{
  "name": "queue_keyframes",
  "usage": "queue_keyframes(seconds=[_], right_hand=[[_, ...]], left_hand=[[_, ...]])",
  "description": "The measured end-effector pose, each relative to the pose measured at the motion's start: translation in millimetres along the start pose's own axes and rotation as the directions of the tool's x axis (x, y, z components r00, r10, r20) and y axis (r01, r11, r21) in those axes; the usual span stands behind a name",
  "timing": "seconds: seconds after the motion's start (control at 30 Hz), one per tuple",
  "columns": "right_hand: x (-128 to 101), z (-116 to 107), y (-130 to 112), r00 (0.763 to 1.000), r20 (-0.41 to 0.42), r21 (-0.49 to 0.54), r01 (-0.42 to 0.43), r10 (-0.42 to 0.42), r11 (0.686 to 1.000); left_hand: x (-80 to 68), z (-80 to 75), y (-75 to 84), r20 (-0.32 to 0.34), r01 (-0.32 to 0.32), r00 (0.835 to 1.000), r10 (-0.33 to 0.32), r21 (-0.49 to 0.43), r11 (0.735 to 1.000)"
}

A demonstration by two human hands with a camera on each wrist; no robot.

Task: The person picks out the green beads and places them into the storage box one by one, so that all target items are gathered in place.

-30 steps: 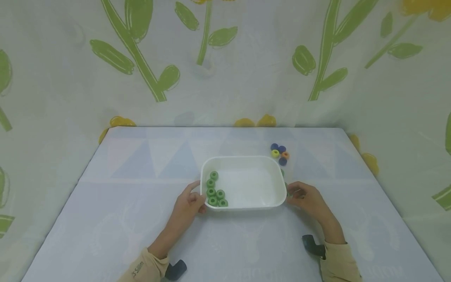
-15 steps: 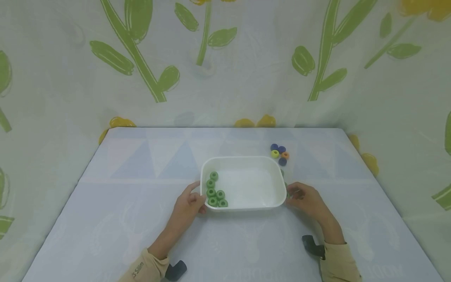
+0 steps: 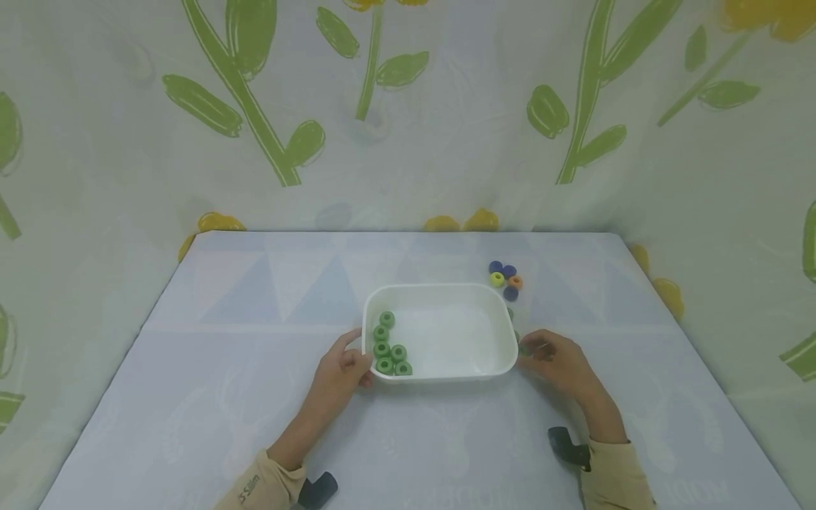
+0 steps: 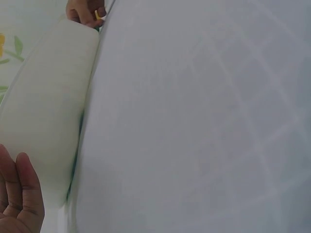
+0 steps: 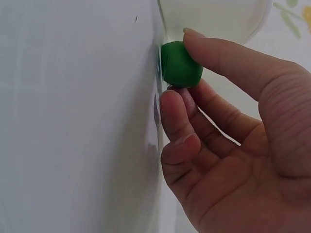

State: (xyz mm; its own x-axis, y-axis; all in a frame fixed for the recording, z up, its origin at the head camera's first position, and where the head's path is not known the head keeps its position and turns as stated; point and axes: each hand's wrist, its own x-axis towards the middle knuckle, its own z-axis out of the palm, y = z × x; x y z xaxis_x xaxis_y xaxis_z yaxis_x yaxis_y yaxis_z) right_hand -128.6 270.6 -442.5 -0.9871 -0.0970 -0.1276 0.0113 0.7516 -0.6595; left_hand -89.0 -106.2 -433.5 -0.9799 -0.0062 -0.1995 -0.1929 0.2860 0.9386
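In the head view, a white plastic tray (image 3: 452, 331) stands mid-table with several green pony beads (image 3: 381, 349) gathered along its left side. My left hand (image 3: 341, 368) rests against the tray's left end, index finger extended and thumb by the front corner; its loosely bent fingers also show beside the tray wall (image 4: 53, 97) in the left wrist view. At the tray's right end, my right hand (image 3: 556, 363) pinches a green bead. The right wrist view shows this bead (image 5: 181, 64) close to the tabletop, between thumb and fingers. Its hole is not visible there.
Behind the tray's right corner lies a loose cluster of dark blue, yellow and orange beads (image 3: 497, 280). More green beads (image 3: 510, 313) are partly hidden by the tray's right wall. A patterned cloth covers the table (image 3: 408, 439), and a flowered curtain (image 3: 446, 163) hangs behind it.
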Motion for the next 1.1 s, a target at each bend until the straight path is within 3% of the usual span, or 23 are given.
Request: queue_keyframes(seconds=[0.2, 0.47, 0.77, 0.93, 1.1], right_hand=[[-3, -7, 1, 1.000, -0.010, -0.001, -0.018, 0.018, 1.000], [-5, -22, -6, 0.997, -0.075, -0.030, 0.017, -0.019, 0.999], [-6, -31, -51, 0.976, -0.162, -0.085, 0.136, -0.149, 0.987], [3, -20, -79, 0.972, -0.119, -0.049, 0.199, -0.203, 0.979], [20, 6, -93, 0.957, -0.053, -0.010, 0.284, -0.284, 0.959]], left_hand=[[-0.1, -0.4, -0.1, 0.003, -0.004, 1.000, 0.004, -0.011, 1.000], [0.7, -0.1, -0.8, 0.003, 0.002, 1.000, -0.002, -0.015, 1.000], [0.1, -0.3, -1.5, 0.004, -0.003, 1.000, 0.004, -0.024, 1.000], [0.0, 0.1, -0.3, 0.000, -0.005, 1.000, 0.005, -0.014, 1.000], [-0.2, 0.6, -0.6, 0.000, -0.002, 1.000, 0.002, -0.019, 1.000]])
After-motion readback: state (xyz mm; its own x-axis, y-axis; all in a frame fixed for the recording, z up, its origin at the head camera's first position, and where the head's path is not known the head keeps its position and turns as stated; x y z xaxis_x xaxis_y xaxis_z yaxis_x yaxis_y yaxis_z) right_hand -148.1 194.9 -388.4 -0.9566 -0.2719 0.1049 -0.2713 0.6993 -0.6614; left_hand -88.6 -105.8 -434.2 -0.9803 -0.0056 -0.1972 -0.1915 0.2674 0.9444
